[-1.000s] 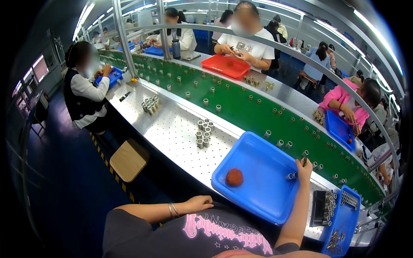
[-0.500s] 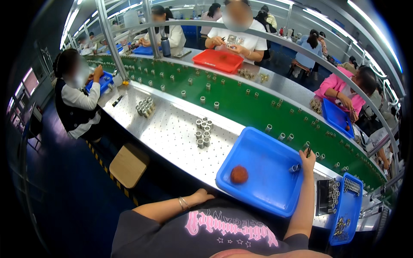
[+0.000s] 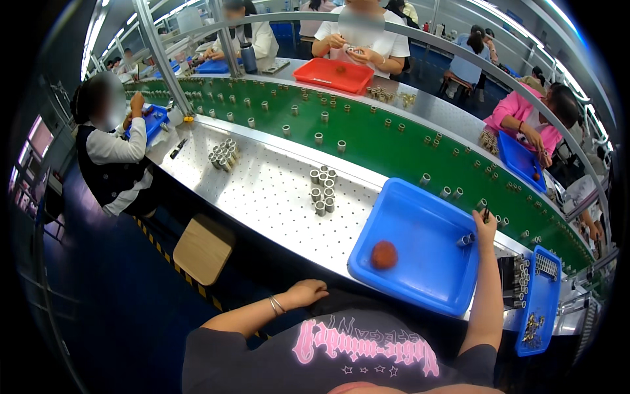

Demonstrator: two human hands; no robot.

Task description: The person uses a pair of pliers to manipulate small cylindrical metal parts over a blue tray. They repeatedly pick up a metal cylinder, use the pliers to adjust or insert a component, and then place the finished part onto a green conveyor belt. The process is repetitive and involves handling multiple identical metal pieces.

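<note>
My right hand (image 3: 485, 230) is closed round a slim black tool (image 3: 485, 213), whose kind is too small to make out. The hand is at the right rim of a blue tray (image 3: 426, 259), beside the green conveyor. Two short metal sleeves (image 3: 466, 240) rest inside the tray, close to my right wrist. A rusty-brown round ball (image 3: 384, 255) sits at the tray's near left. My left hand (image 3: 307, 293) stays low by my lap, apart from the table edge, its fingers loosely curled with nothing seen in them.
Metal sleeves (image 3: 323, 190) stand grouped on the perforated metal table (image 3: 269, 203). Several more ride the green conveyor belt (image 3: 367, 148). At right are a black rack (image 3: 510, 279) and a narrow blue tray (image 3: 541, 305) with small brass parts. Co-workers sit around; a wooden stool (image 3: 205, 249) stands left.
The whole view has shifted, so the tray and table appear further right and slightly higher. My left hand's fingers show more now. My right hand still holds the black tool by the tray rim.
</note>
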